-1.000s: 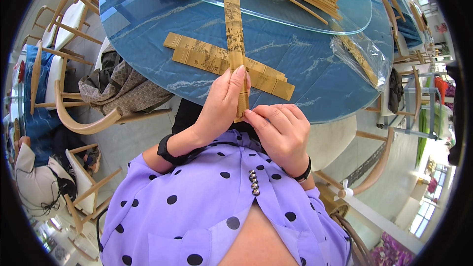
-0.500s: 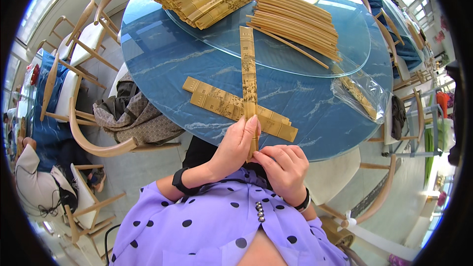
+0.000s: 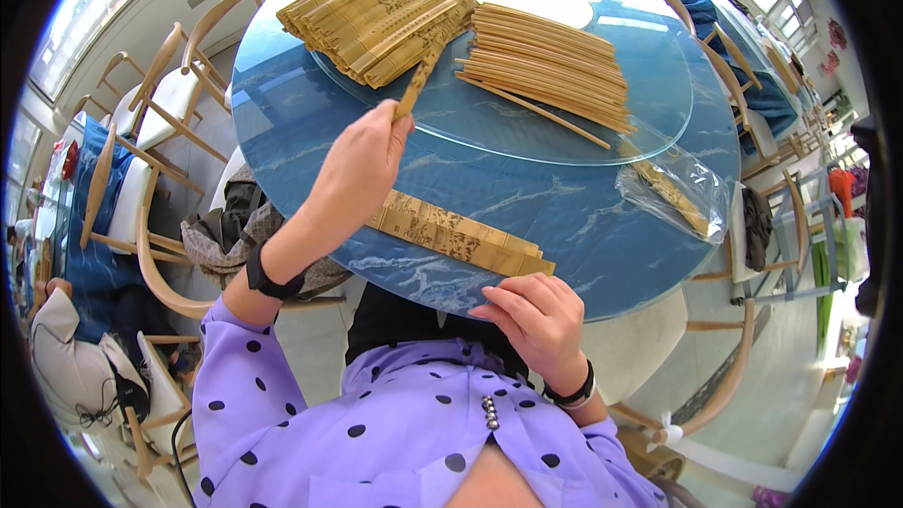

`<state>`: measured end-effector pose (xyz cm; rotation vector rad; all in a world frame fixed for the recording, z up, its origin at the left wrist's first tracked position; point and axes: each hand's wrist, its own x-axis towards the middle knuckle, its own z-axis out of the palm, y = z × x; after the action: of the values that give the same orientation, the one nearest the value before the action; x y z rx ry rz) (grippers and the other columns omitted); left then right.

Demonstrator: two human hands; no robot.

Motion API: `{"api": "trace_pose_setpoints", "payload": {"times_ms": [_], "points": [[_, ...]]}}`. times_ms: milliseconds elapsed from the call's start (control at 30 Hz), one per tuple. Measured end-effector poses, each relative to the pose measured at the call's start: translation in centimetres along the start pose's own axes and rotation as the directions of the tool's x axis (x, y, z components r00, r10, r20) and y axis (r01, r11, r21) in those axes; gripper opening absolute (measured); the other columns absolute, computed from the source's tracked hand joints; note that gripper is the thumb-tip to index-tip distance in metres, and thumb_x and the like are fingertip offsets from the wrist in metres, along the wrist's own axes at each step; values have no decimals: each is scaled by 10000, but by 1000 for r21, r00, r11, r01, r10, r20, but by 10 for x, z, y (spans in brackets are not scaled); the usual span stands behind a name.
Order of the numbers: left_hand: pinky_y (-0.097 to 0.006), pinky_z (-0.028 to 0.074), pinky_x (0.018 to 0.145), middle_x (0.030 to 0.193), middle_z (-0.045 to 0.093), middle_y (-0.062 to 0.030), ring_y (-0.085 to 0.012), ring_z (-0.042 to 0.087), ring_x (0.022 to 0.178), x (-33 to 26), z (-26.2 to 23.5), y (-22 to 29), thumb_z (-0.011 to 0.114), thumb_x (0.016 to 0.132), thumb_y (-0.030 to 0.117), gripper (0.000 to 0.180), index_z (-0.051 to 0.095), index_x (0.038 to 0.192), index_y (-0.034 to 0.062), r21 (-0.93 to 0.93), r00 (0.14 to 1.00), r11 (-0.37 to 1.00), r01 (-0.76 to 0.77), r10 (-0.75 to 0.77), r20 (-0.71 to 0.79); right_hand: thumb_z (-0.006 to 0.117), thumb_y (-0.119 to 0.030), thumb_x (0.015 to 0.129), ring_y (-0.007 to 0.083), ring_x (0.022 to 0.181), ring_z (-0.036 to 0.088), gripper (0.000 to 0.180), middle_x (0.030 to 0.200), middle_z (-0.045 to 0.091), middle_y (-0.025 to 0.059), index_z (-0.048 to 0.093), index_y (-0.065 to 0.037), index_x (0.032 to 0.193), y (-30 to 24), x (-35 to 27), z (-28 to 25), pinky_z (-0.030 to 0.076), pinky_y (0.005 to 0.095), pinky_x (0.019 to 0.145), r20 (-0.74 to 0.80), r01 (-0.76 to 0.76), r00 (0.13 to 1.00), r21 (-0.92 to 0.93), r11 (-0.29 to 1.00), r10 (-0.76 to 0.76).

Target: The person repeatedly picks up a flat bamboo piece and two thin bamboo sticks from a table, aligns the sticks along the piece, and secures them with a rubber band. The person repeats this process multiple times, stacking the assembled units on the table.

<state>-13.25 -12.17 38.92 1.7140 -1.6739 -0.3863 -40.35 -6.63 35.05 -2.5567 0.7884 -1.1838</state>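
**Bamboo slat lifted away from the lap and out over the table**

A second ago both hands met at the table's near edge, pinching the lower end of one carved bamboo slat; now the left hand (image 3: 356, 165) alone has carried that slat (image 3: 435, 49) up and out over the blue table (image 3: 583, 216), and the right hand (image 3: 538, 315) has stayed back at the edge.

The left grip is pressed together around the slat's lower end, thumb and fingers closed on it, with the rest slanting up toward the carved stack (image 3: 372, 14) on the glass turntable (image 3: 527, 136). The right hand's fingers are curled loosely and appear to hold nothing, just beside the short row of joined slats (image 3: 461, 237).

The slat looks thin, light and stiff, probably smooth-faced and liable to snap or split if bent across its length. Held at one end it will lever easily; a hold nearer the middle, on the flat faces, would likely steady it.

The carving is too fine to read. The left palm hides the slat's very end, the plastic bag (image 3: 673, 188) blurs what lies inside, and the plain slat pile (image 3: 550, 66) hides its lower layers.
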Motion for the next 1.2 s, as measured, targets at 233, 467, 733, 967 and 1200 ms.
{"api": "trace_pose_setpoints", "payload": {"times_ms": [233, 467, 733, 967, 1200], "points": [[-452, 539, 833, 1069, 549, -136, -326, 611, 1014, 154, -26, -120, 593, 982, 139, 503, 546, 1480, 184, 845, 840, 512, -151, 517, -163, 831, -163, 791, 248, 745, 659, 172, 827, 684, 60, 713, -56, 858, 14, -14, -9, 512, 365, 643, 117, -163, 978, -72, 984, 171], [-435, 429, 1028, 1241, 537, -148, -316, 486, 1213, 187, 5, -148, 494, 1050, 417, 459, 608, 1432, 188, 888, 928, 456, -61, 353, -118, 796, -160, 829, 250, 765, 649, 148, 813, 650, 58, 700, -52, 862, 34, -11, -57, 511, 364, 664, 295, -207, 915, -246, 947, 276], [-435, 427, 1030, 1216, 540, -143, -316, 506, 1158, 135, -5, -107, 611, 1011, 314, 459, 601, 1385, 48, 789, 867, 577, -212, 484, -120, 762, -152, 872, 288, 918, 648, 170, 965, 662, 93, 702, -11, 944, 108, 66, -54, 551, 391, 775, 252, -61, 953, -377, 924, 166], [-446, 438, 1007, 1196, 548, -146, -338, 512, 1142, -33, 8, -19, 689, 951, 205, 379, 630, 1265, 1, 267, 921, 882, -389, 382, 80, 743, -259, 900, 283, 1021, 617, 259, 972, 651, 95, 690, -8, 935, 198, 121, -5, 552, 386, 863, 283, 125, 957, -590, 798, 60], [-431, 460, 930, 1147, 576, -143, -335, 529, 1081, -141, 37, -24, 679, 942, 115, 283, 659, 1202, 4, 45, 989, 989, -138, 140, -45, 744, -305, 900, 291, 1033, 614, 297, 1013, 632, 118, 677, -16, 922, 222, 121, 15, 528, 394, 919, 303, 99, 947, -598, 795, 110]]}}
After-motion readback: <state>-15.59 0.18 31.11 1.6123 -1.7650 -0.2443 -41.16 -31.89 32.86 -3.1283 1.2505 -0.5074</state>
